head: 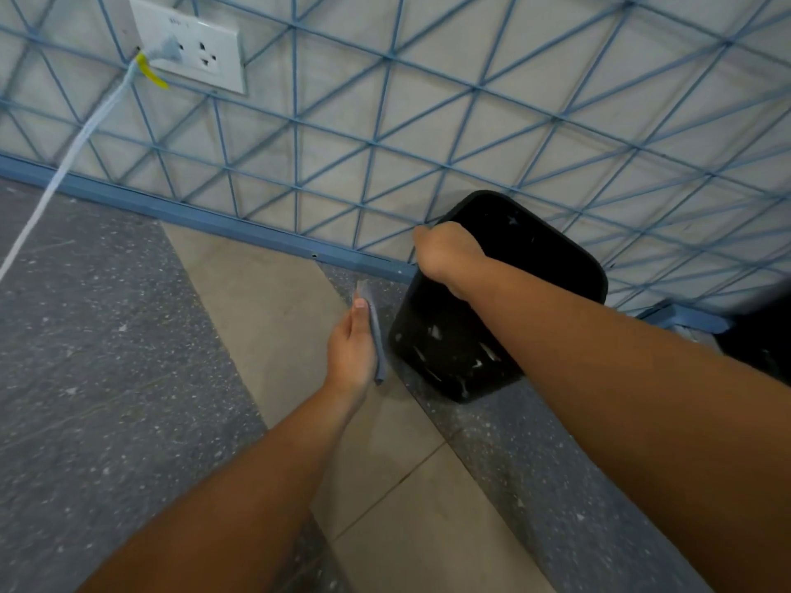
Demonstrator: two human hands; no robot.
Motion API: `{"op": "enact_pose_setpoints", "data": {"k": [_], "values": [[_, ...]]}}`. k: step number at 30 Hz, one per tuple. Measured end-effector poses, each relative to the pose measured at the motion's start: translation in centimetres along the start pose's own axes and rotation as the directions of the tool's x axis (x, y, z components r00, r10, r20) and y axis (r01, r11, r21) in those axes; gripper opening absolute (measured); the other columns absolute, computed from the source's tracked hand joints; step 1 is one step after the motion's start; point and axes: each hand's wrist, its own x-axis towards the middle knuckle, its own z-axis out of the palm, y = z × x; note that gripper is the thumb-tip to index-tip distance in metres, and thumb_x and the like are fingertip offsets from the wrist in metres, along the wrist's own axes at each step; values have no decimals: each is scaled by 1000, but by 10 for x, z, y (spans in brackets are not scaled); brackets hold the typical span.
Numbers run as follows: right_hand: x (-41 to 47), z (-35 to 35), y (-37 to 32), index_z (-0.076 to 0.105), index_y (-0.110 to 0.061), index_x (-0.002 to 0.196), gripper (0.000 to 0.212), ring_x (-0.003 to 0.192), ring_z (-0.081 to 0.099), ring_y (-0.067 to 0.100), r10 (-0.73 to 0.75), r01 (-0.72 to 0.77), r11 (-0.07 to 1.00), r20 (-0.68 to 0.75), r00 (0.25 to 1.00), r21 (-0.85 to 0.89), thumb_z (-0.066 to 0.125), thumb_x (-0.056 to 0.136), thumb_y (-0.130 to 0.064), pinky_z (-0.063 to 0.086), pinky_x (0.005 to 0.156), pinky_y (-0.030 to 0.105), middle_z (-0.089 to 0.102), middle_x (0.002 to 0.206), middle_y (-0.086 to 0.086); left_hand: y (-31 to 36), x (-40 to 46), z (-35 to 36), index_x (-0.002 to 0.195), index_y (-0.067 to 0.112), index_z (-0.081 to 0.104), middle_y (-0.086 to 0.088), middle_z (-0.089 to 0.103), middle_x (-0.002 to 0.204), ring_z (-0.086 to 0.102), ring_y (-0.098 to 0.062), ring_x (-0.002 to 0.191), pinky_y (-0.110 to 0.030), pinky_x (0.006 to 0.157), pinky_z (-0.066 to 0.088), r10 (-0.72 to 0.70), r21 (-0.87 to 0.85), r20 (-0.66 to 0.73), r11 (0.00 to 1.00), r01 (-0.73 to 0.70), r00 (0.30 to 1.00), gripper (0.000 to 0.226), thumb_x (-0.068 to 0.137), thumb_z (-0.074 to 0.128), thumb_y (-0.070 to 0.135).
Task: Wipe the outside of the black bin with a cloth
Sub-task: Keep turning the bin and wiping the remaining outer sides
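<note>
The bin is seen on the floor at the foot of the wall, tilted so that its open mouth is turned up toward the wall and its base toward the viewer. Pale smears and flecks are seen on its near side and inside it. Its near rim is gripped by the right hand, whose fingers are curled over the edge and clenched on it. A grey-blue cloth is held flat against the palm side of the left hand, with the thumb laid along it and the fingers kept fairly straight; the cloth is just beside the left side of the bin, and it cannot be told whether the two are touching. The wall is covered by a blue grid of triangles, and a blue skirting strip is run along its base. A white socket plate is fixed at the upper left of the wall; a plug is seated in it, and a pale cable with a yellow tag is led down to the left. The floor is made up of speckled grey areas and plain beige tiles. A second dark object is partly seen at the right edge.
</note>
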Motion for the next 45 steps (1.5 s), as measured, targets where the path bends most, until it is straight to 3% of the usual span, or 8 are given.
{"op": "enact_pose_setpoints", "data": {"k": [7,11,18,25,31,35,39,45], "values": [[8,-5,32,56,-14,77,39,75,56,20,-163,169,984,-104,981,52,44,97,-45,37,71,28,55,73,0,17,-9,2,137,-2,64,-30,69,126,66,-45,121,-55,106,55,-15,-14,43,1000,15,999,58,114,38,44],[-31,-30,89,57,-25,109,40,83,61,11,-444,446,879,56,894,-166,43,92,-59,48,78,33,64,90,-6,20,-17,7,133,1,67,-12,72,110,70,-33,114,-38,92,55,36,-15,55,999,-35,998,54,115,35,40],[-59,-55,173,59,-24,114,60,99,52,14,-606,617,561,234,760,-552,16,95,-62,38,99,35,61,102,-2,16,-25,23,132,-9,64,-31,71,122,66,-45,123,-51,103,54,52,-96,-11,994,-53,999,58,115,37,39],[-56,-39,163,45,-23,81,56,62,58,20,-660,612,428,232,714,-665,2,91,-58,43,58,33,54,64,-4,17,-21,24,136,-10,61,-35,68,129,66,-49,123,-57,106,53,57,-121,-41,991,-62,998,59,115,39,40],[-48,-28,134,34,-30,72,38,57,45,13,-560,568,639,192,806,-519,19,97,-55,45,64,37,40,61,-9,17,-16,22,106,13,73,-3,74,96,72,-26,99,-41,97,56,56,-130,-16,990,-58,998,42,115,39,36],[-43,-16,119,50,-21,80,46,67,55,16,-468,503,797,184,864,-334,24,98,-54,45,67,38,55,72,-2,17,-21,35,131,21,65,8,71,113,69,-12,108,-11,84,54,57,-129,68,990,-48,996,37,115,36,37],[-41,-8,113,45,-25,75,41,73,58,24,-467,472,786,116,877,-399,24,99,-51,43,67,38,57,75,-1,11,-27,59,163,15,40,3,41,165,36,-15,157,-34,132,27,132,-182,198,979,-96,971,53,116,32,40],[-40,0,114,37,-29,64,41,71,58,25,-483,440,797,1,876,-415,27,98,-50,33,61,34,51,67,-3,11,-14,89,155,53,7,16,-6,176,-18,-2,157,-44,129,-18,276,-46,215,961,-273,937,53,103,15,56]]}}
